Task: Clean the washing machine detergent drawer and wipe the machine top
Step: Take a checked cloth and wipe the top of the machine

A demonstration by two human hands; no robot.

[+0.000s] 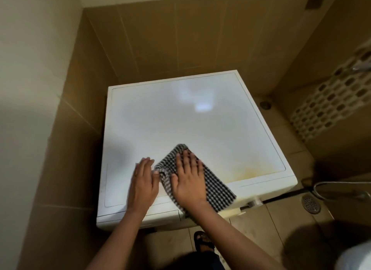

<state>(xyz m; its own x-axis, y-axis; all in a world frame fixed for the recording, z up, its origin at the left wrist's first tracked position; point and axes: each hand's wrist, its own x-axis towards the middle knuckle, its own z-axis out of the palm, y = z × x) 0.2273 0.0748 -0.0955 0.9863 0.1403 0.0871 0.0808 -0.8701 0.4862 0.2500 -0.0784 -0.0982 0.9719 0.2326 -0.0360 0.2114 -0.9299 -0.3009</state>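
No readable text, label, brand, number or sign is showing anywhere in view.

brown tiled walls point(180, 38), a round floor drain point(310, 203), a patterned mat point(329, 109), 1 sandalled foot point(203, 242).

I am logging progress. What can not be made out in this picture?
- Head view, drawer: seen edge-on, left forearm across it; clean or not, unclear.
- Head view, top beneath cloth, left hand, right hand: covered.
- Head view, fitting in upper right corner: blurred, cut by edge.
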